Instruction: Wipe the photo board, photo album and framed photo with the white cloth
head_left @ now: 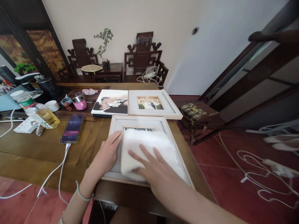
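Observation:
A white-framed picture (163,124) lies flat on the wooden table (35,149) in front of me. A white fluffy cloth (144,143) covers most of its glass. My right hand (151,166) lies flat on the cloth, fingers spread. My left hand (107,154) rests flat on the frame's left side, fingers together and stretched out, touching the cloth's edge. Behind it lie a second white frame (174,109) holding a small photo and an unframed photo print (111,102).
A phone (72,127) on a white cable, a bottle of yellow liquid (37,112), a pink cup (79,103) and a white power strip (24,126) sit on the left. A stool (198,113) stands right of the table. White cables (257,168) trail over the red floor.

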Tool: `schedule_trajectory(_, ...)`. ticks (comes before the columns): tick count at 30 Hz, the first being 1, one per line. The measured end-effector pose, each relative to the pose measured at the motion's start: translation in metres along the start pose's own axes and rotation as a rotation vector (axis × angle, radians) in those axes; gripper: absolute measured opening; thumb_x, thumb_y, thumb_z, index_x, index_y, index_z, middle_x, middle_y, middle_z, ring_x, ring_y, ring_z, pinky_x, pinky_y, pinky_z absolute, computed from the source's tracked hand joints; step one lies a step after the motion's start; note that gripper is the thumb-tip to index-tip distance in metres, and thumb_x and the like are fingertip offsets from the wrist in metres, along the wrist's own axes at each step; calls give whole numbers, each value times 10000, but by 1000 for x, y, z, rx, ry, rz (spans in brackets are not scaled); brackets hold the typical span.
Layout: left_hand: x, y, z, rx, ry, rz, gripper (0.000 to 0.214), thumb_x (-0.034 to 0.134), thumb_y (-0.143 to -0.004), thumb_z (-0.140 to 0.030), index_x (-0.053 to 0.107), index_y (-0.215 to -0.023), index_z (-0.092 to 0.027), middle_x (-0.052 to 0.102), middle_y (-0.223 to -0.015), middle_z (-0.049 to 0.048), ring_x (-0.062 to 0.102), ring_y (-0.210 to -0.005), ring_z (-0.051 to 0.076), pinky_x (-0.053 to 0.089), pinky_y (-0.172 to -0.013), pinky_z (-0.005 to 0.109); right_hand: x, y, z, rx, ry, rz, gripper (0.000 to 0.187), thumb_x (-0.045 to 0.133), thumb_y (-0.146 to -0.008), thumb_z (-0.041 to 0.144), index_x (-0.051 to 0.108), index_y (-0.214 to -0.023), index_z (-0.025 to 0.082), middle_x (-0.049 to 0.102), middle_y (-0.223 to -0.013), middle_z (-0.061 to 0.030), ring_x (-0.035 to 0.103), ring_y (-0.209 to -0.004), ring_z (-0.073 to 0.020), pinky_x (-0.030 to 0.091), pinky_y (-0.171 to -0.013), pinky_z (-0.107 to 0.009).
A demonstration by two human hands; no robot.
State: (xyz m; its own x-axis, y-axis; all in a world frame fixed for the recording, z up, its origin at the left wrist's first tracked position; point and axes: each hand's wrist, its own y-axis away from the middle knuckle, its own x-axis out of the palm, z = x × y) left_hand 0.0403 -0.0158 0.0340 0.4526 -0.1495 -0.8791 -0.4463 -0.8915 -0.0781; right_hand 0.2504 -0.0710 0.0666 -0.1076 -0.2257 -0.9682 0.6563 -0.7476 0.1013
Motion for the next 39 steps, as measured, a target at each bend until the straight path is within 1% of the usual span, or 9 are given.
schedule_trajectory(7,-2,4,2,70,146,-130,518,269,-976,-313,160,-1472,-210,191,-1546,84,181,-1417,225,193,-1155,456,-4,-76,-27,59,288,-245,389,444,-835,58,627,-1149,199,255,-1515,-40,142,-1364,-440,237,-988,-736)
schedule_trajectory(10,-2,5,4,84,170,-159,531,243,-980,-336,121,-1480,-204,168,-1553,71,134,-1428,205,154,-1170,420,-11,-80,-14,3,290,-207,337,427,-884,115,642,-1128,203,286,-1504,-40,166,-1362,-432,254,-983,-734)
schedule_trajectory(15,-2,4,6,84,167,-196,523,222,-980,-357,153,-1475,-204,198,-1546,72,155,-1424,209,169,-1165,413,-11,-46,22,-91,155,20,290,476,-895,187,662,-1111,235,270,-1511,-11,152,-1360,-442,247,-969,-751)
schedule_trajectory(19,-3,3,5,55,132,-168,526,288,-971,-367,203,-1462,-201,256,-1525,94,196,-1414,223,208,-1153,433,-2,-16,21,-43,59,67,270,491,-888,193,693,-1046,277,315,-1489,22,152,-1364,-430,206,-958,-778)
schedule_trajectory(25,-2,2,3,48,63,-110,474,341,-963,-301,306,-1421,-184,333,-1488,115,255,-1396,210,271,-1126,439,8,34,-20,73,122,-148,338,492,-803,56,735,-787,290,464,-1392,43,315,-1331,-356,204,-1024,-711)
schedule_trajectory(31,-1,1,0,33,8,-32,458,326,-957,-271,332,-1403,-166,305,-1498,124,205,-1412,221,271,-1114,485,-7,74,-66,41,16,-253,550,346,-665,-39,705,-885,314,515,-1352,53,361,-1324,-234,333,-1053,-565)
schedule_trajectory(35,1,-1,3,45,15,-44,439,299,-964,-251,356,-1393,-177,331,-1487,114,261,-1394,211,273,-1121,466,-30,40,-81,146,-8,-517,637,347,-669,-29,560,-1225,194,564,-1298,-100,520,-1195,-279,528,-888,-476)
schedule_trajectory(37,3,-1,6,61,25,-70,438,317,-958,-230,365,-1391,-190,351,-1477,108,289,-1382,214,274,-1123,461,-37,4,-79,137,74,-653,632,354,-656,-66,540,-1233,113,504,-1346,-166,410,-1283,-320,467,-961,-516)
schedule_trajectory(39,4,-1,9,79,41,-97,438,333,-947,-200,384,-1382,-195,365,-1468,106,309,-1372,221,282,-1120,461,-37,-36,-73,5,207,-615,634,367,-638,-111,570,-1190,126,380,-1447,-152,220,-1368,-348,295,-1064,-597)
